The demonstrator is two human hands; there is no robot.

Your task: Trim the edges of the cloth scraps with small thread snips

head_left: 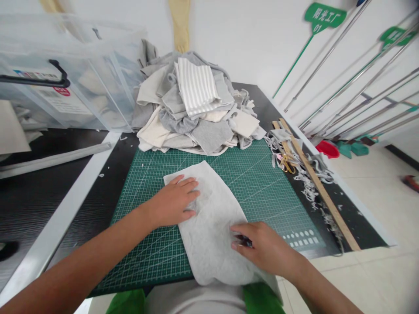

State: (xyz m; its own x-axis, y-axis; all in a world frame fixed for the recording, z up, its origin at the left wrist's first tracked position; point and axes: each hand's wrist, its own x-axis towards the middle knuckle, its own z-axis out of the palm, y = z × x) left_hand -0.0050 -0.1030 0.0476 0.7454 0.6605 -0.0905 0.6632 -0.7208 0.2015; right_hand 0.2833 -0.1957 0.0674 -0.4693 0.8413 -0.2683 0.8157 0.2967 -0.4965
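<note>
Grey cloth (216,213) runs toward us from beneath our spread left fingers (187,181), its edge beside our right fingers (244,228), curled round something dark (245,241)

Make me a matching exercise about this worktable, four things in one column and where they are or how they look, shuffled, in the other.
Things:
1. Striped cloth
2. Cutting mat
3. Plastic box
4. Left hand

Places and looks:
A. See-through, with a black handle
B. Resting on a light grey cloth
C. On top of the fabric pile
D. Green with a pale grid

Right pairs: 1-C, 2-D, 3-A, 4-B
</note>
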